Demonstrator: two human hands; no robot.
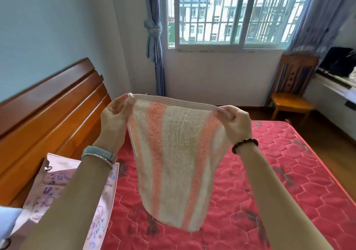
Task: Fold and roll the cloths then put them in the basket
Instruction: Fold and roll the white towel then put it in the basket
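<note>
A cream towel with orange stripes (173, 161) hangs in the air above the red quilted mattress (269, 182). My left hand (113, 118) pinches its top left corner and my right hand (237, 124) pinches its top right corner, so the top edge is stretched between them. The towel's lower end dangles free, just above the mattress. A pink patterned bag (100, 217) stands at the lower left, partly hidden behind my left forearm; I cannot tell whether it is the basket.
A wooden headboard (48, 114) runs along the left. A wooden chair (292, 95) stands by the far wall under the window. A counter (337, 87) with a dark bag lies at the right edge.
</note>
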